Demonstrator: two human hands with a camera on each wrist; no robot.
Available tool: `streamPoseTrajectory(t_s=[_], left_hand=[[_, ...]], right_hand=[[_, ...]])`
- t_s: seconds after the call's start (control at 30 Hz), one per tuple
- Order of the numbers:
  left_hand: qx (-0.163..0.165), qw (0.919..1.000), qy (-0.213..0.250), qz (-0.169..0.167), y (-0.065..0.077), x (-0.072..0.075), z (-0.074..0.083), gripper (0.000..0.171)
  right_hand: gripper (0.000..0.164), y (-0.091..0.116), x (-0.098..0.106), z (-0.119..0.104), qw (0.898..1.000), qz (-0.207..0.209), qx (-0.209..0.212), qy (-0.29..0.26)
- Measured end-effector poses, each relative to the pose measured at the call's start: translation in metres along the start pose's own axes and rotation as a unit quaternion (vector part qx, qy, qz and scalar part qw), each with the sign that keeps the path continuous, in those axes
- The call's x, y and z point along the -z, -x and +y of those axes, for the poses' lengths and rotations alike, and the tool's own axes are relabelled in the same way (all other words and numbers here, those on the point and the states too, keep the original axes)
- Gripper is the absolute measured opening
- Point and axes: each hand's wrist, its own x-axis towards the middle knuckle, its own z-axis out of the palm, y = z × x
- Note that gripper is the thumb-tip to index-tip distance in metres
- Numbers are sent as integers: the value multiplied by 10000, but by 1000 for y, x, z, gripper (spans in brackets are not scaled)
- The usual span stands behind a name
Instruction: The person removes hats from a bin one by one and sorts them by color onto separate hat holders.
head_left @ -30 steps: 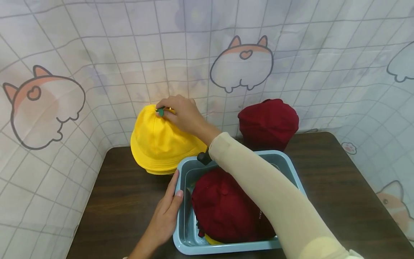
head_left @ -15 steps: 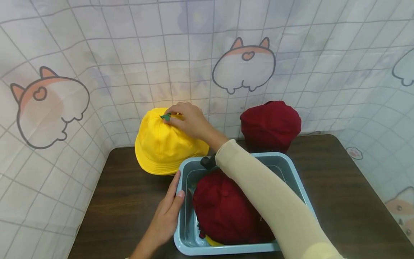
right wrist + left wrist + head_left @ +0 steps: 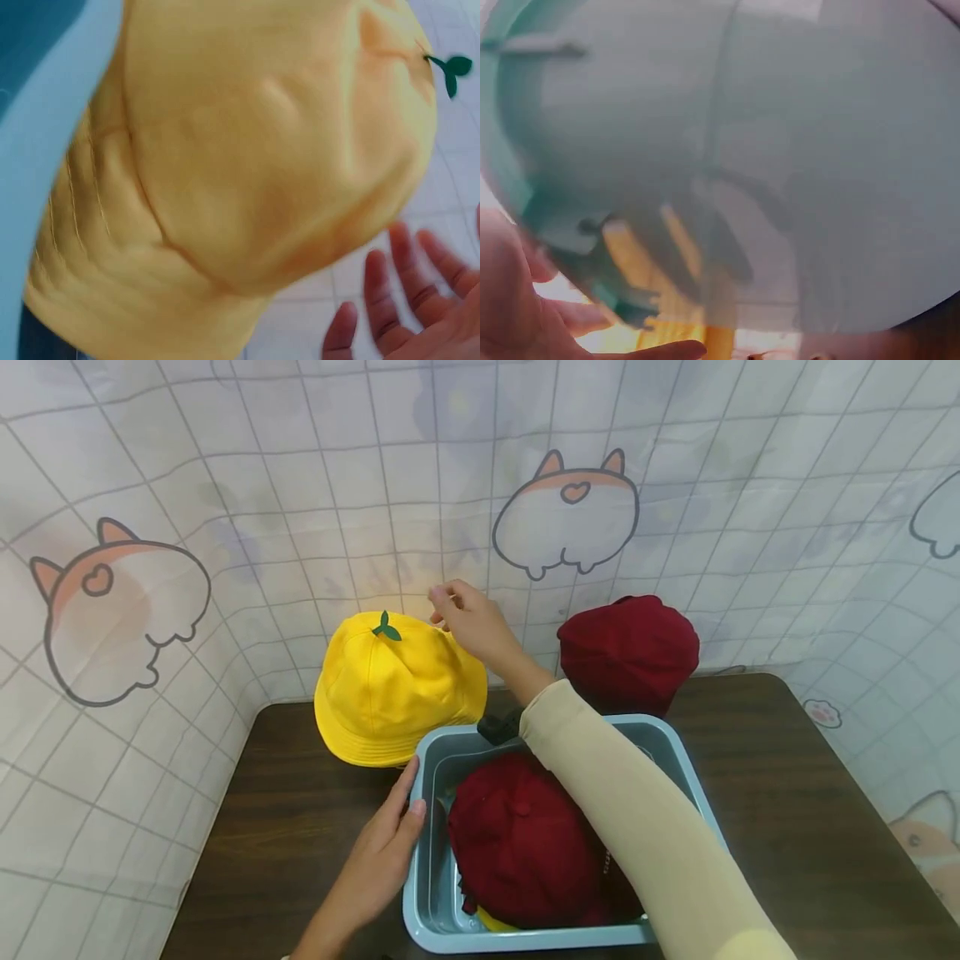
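A yellow brimmed hat (image 3: pixel 397 693) stands at the back left, a green leaf sprout (image 3: pixel 387 628) sticking up from its crown. Just right of that crown hangs my right hand (image 3: pixel 474 620), holding nothing; its spread fingers (image 3: pixel 382 285) show below the hat in the right wrist view. My left hand (image 3: pixel 375 860) rests against the left side of a light blue tub (image 3: pixel 540 937), its fingers fairly straight. In the tub lies a dark red hat (image 3: pixel 517 843), partly behind the right sleeve. A bit of yellow (image 3: pixel 495 922) peeks out under it.
Another dark red hat (image 3: pixel 630 647) stands at the back right, near the tiled-pattern curtain (image 3: pixel 300 485). All this is on a dark wooden table (image 3: pixel 255 843). The tub fills much of the left wrist view, blurred. A black wrist device (image 3: pixel 498 727) sits over the tub's far rim.
My right hand has let go of the green sprout and drawn back to the right. The yellow hat stays in place, as does my left hand on the tub.
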Motion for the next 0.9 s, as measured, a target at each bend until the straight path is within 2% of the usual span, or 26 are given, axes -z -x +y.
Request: streamPoseTrajectory(t_s=[0.1,0.2,0.33,0.43,0.5,0.57,0.63,0.7,0.77,0.9], left_hand=[[-189,9979,-460,403,-1,13,3,54],[-410,9901,-863,1032,-4,32,8,50],[-264,9742,-1107,1947,-17,63,11,46],[23,9640,-1154,2394,-33,87,7,47],[313,9654,-979,2395,-45,100,1,51],[686,9705,-646,2218,-58,111,-8,58],[1075,9741,-270,1969,-70,118,-17,63],[1387,9742,-8,1778,-78,121,-27,66],[1539,9732,96,1704,-84,121,-35,65],[1551,9716,227,1771,-90,119,-43,59]], right_hand=[[44,-1,8,8,9955,33,-879,-364],[47,-1,16,17,9868,32,-1512,-576],[48,3,27,28,9740,-92,-2146,-720],[48,5,33,35,9645,-229,-2511,-780],[48,6,35,40,9594,-296,-2686,-805],[48,6,35,48,9552,-360,-2801,-889],[49,7,33,55,9501,-456,-2925,-977],[48,8,29,62,9459,-555,-2995,-1118],[47,9,25,69,9444,-687,-3000,-1160],[41,12,19,75,9513,-813,-2801,-1002]])
